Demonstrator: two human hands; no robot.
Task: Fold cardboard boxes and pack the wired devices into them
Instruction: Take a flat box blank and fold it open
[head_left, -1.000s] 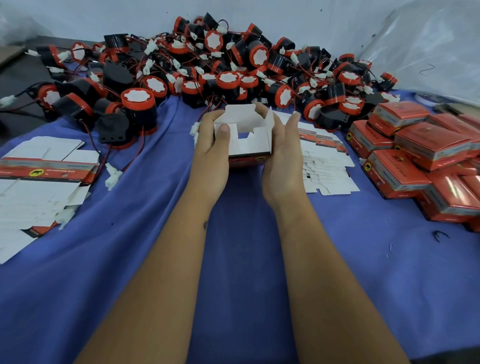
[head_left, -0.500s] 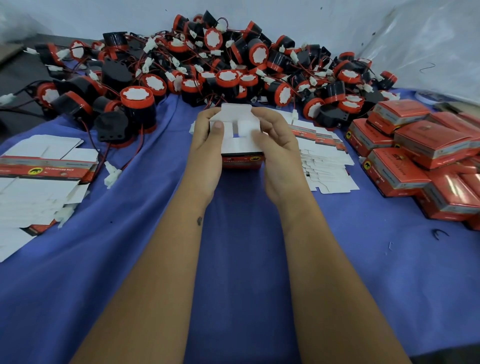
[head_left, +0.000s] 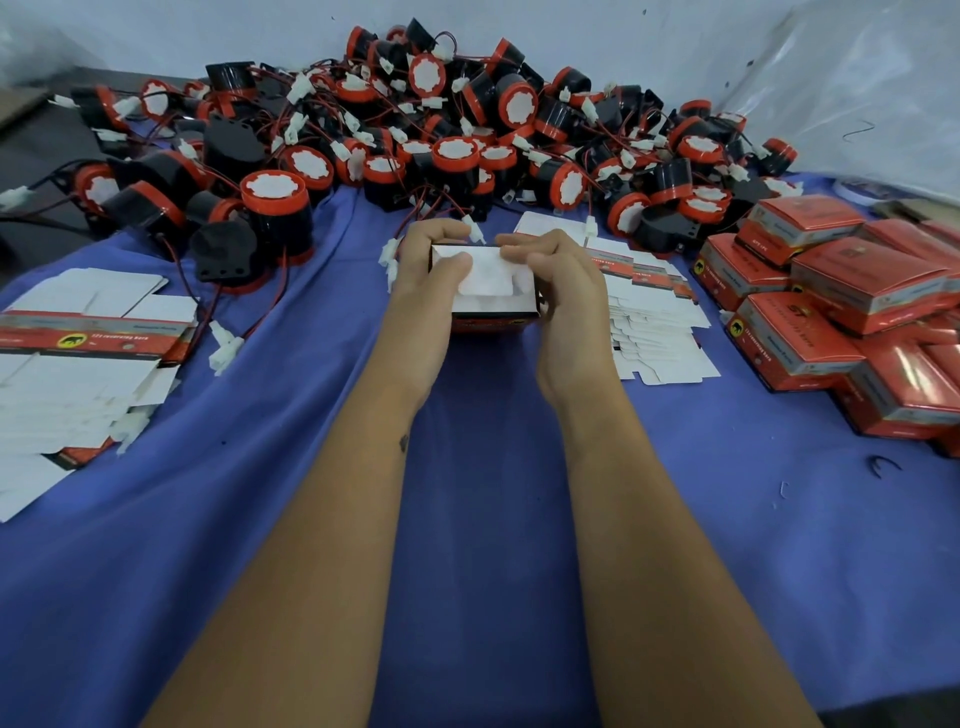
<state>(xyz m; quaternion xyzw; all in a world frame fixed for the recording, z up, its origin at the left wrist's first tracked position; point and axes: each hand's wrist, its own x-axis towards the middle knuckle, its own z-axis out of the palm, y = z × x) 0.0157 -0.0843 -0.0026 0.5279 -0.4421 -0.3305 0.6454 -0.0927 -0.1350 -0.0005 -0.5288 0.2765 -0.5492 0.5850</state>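
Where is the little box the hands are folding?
In the head view the box sits mid-table on the blue cloth, held between the left hand and right hand, just in front of the pile of wired devices.

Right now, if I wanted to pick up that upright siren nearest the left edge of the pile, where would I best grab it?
Probably from above, around the black round body, fingers on opposite sides just under the red cap. It stands upright with its cap facing up, so the sides are free, and its red wires trail toward you, clear of that grip.
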